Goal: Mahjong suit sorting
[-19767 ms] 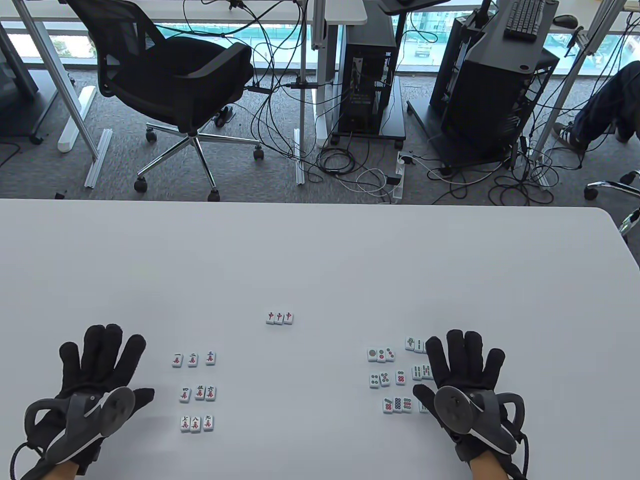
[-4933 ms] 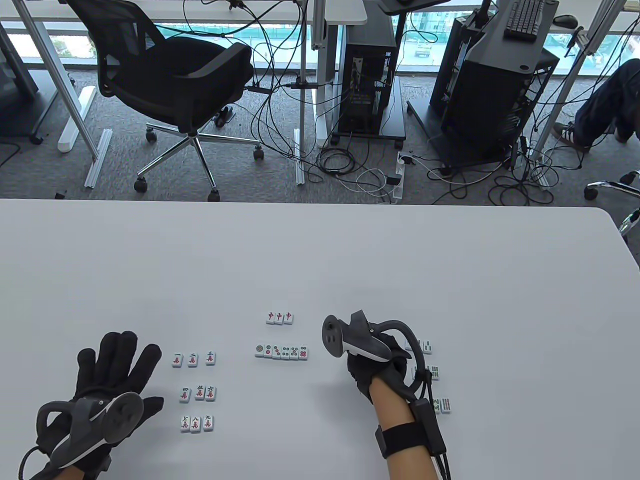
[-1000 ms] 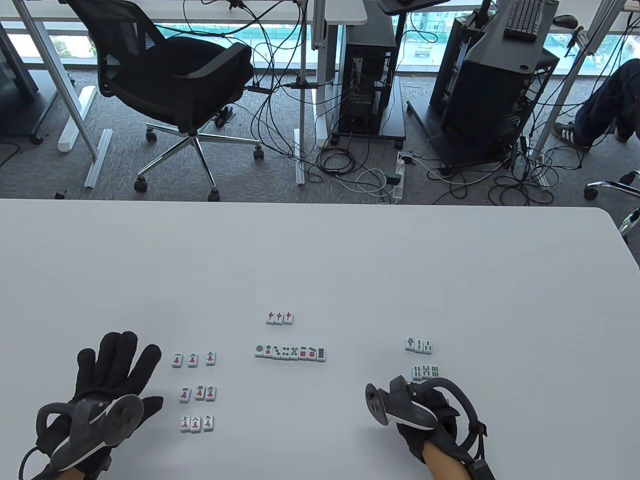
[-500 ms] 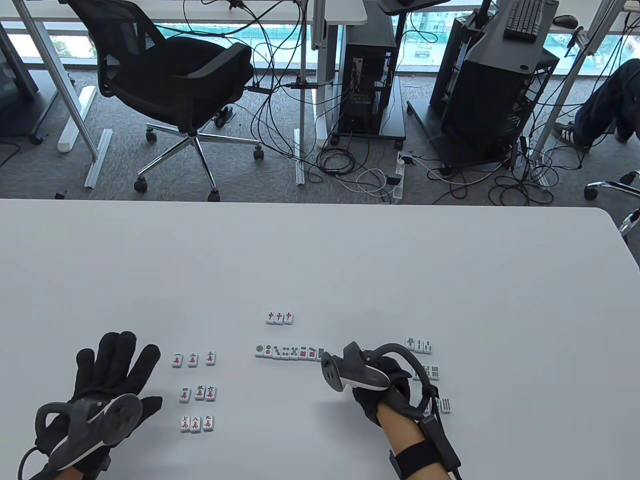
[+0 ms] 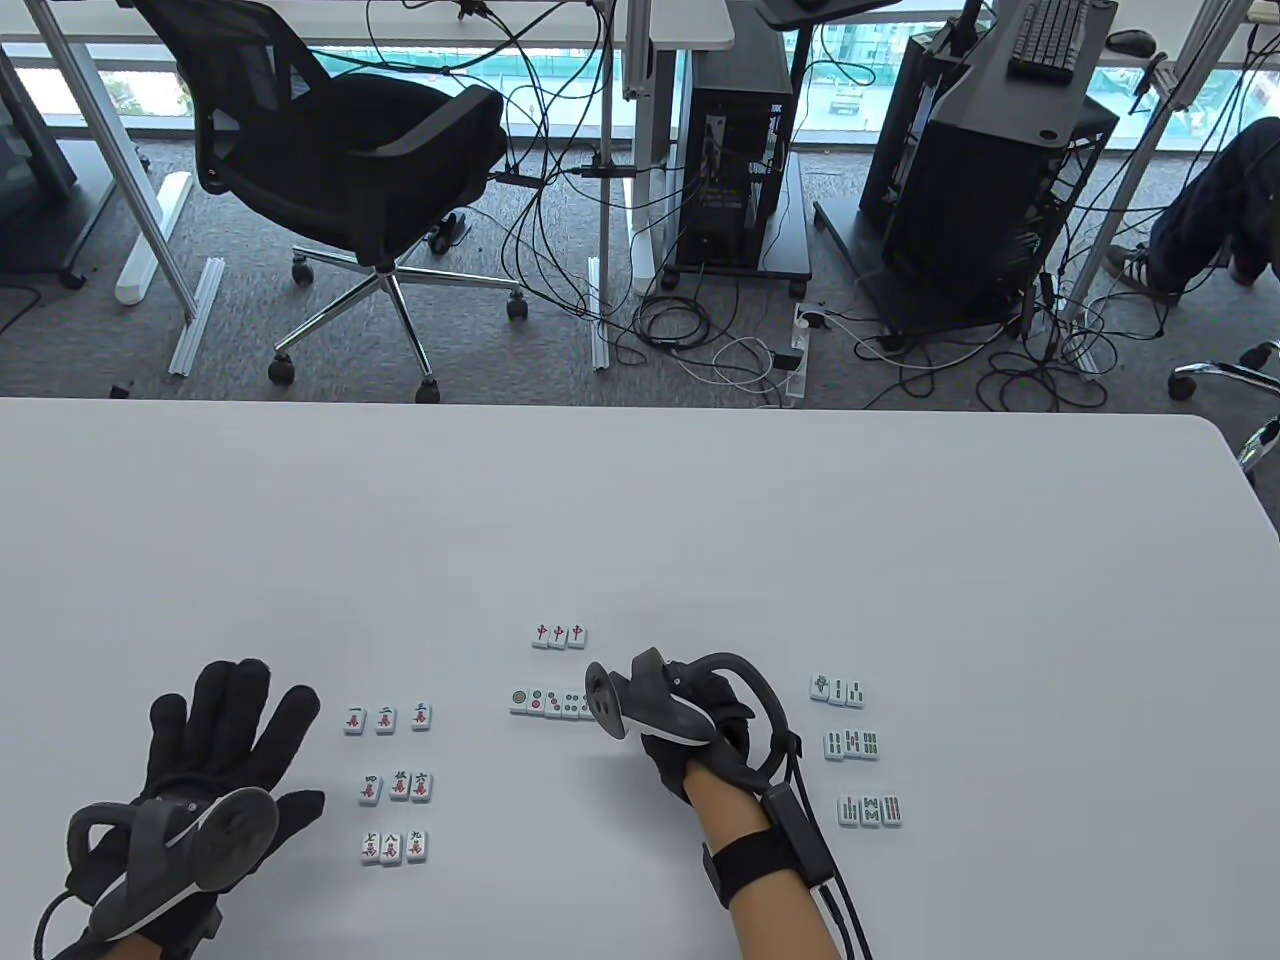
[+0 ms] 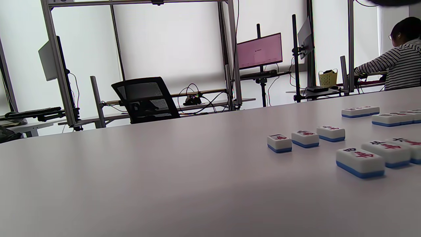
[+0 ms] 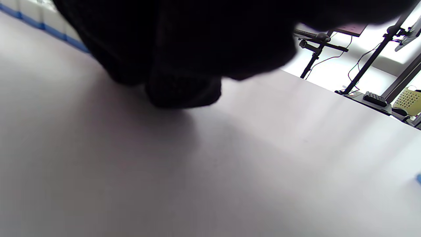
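The right hand (image 5: 700, 725) has crossed from the bamboo side of the worktop (image 5: 640, 520) to the right end of the dot-suit row (image 5: 550, 702), where half a second ago it was only approaching that end; its tracker and glove now cover the row's right-hand tiles, so only the leftmost tiles of the row show in the table view; whether this grip is closed on a tile cannot be told, since the right wrist view shows only dark glove pressed to the worktop beside blue-backed tiles at the frame corner. A second ago the row held eight tiles and the hand sat at the lower bamboo row (image 5: 870, 810); that row now lies fully exposed as three tiles, alongside the two bamboo rows above it (image 5: 850, 742); the judgement is that the ninth dot tile is being delivered to complete the suit. The left hand (image 5: 215, 760) is unchanged, flat on the worktop with fingers spread, its grip open and holding nothing; the character tiles (image 5: 395, 785) remain in three rows beside it; the three red-dragon tiles (image 5: 559, 635) stay above the dot row.
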`<state>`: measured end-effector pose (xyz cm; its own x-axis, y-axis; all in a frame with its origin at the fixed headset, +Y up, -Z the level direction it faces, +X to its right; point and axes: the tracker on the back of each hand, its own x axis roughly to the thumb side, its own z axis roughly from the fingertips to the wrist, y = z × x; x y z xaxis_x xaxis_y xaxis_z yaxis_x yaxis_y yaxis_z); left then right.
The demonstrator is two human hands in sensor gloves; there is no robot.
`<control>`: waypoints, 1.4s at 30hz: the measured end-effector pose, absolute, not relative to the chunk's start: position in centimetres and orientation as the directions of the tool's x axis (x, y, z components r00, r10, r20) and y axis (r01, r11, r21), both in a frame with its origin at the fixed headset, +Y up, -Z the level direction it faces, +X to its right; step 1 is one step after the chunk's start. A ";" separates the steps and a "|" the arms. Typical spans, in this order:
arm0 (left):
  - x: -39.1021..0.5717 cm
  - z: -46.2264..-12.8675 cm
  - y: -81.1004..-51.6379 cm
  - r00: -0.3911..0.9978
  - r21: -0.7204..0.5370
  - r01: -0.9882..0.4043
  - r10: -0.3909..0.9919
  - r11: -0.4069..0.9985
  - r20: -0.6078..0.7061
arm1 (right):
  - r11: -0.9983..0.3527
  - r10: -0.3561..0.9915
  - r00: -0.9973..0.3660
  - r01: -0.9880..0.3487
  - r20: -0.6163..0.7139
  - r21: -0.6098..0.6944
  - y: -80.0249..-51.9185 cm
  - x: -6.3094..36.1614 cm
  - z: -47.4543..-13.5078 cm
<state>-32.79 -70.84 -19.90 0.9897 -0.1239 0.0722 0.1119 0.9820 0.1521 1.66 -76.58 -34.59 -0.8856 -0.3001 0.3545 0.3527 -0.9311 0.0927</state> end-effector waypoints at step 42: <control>-29.4 -24.1 -69.8 0.903 0.230 0.383 -0.416 0.894 0.111 | -0.941 0.004 -0.969 -0.087 0.245 -0.327 -70.5 21.9 -21.9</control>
